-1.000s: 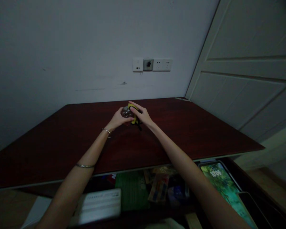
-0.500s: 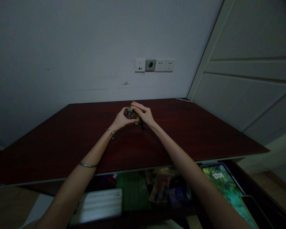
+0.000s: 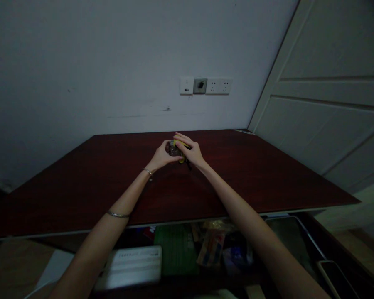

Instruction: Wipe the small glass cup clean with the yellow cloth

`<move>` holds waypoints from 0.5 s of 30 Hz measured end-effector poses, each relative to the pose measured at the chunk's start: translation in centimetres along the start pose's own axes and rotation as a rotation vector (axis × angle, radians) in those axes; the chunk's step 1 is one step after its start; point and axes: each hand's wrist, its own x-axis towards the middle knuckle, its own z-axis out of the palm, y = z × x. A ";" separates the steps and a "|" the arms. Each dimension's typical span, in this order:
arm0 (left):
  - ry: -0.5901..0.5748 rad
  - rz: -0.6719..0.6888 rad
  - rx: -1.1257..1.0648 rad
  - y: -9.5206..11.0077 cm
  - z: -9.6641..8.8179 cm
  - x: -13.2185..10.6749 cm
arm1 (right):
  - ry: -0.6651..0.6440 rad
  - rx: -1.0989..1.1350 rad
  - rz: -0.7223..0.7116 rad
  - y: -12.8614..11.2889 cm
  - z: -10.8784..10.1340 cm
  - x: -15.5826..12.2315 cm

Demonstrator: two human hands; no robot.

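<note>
Over the dark red tabletop, near its middle, both hands meet. My left hand curls its fingers and thumb round a small, clear, rounded object, perhaps glass or plastic. My right hand is closed on a yellow piece pressed against the right side of the clear object. A thin black end pokes out below the right hand. The fingers cover much of both items, so I cannot make out their exact kind.
Below the front edge, an open drawer holds a white box-like device, a green flat item, a striped packet, a dark-screened tablet and a phone. Sockets line the wall behind; a white door stands right.
The tablet's screen, lit with a clock before, is now dark. The whole view has shifted slightly. Both hands keep nearly the same hold on the clear object and the yellow piece.
</note>
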 end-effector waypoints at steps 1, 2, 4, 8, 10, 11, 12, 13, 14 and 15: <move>0.001 0.001 -0.001 0.0 0.0 0.0 | -0.014 -0.005 -0.004 -0.1 0.0 -0.1; -0.002 0.000 -0.007 0.1 0.0 -0.1 | -0.026 -0.007 -0.010 -0.3 0.0 -0.1; -0.017 -0.010 -0.029 0.3 0.1 -0.1 | -0.043 -0.001 -0.021 -0.5 -0.1 -0.2; -0.031 -0.014 -0.038 0.5 0.3 -0.3 | 0.003 0.014 0.004 -0.3 0.0 -0.1; -0.043 -0.012 -0.025 0.4 0.3 -0.4 | 0.050 0.012 0.051 0.0 0.1 0.0; -0.049 -0.012 -0.019 0.4 0.3 -0.4 | 0.067 0.009 0.072 0.1 0.1 0.0; -0.050 -0.012 -0.016 0.3 0.4 -0.4 | 0.072 0.004 0.084 0.2 0.1 0.0; -0.046 -0.014 -0.015 0.3 0.4 -0.4 | 0.066 0.000 0.083 0.2 0.1 0.0; -0.037 -0.018 -0.015 0.2 0.4 -0.4 | 0.047 -0.007 0.069 0.2 0.0 -0.1; -0.027 -0.024 -0.018 0.2 0.4 -0.4 | 0.018 -0.018 0.046 0.0 0.0 -0.2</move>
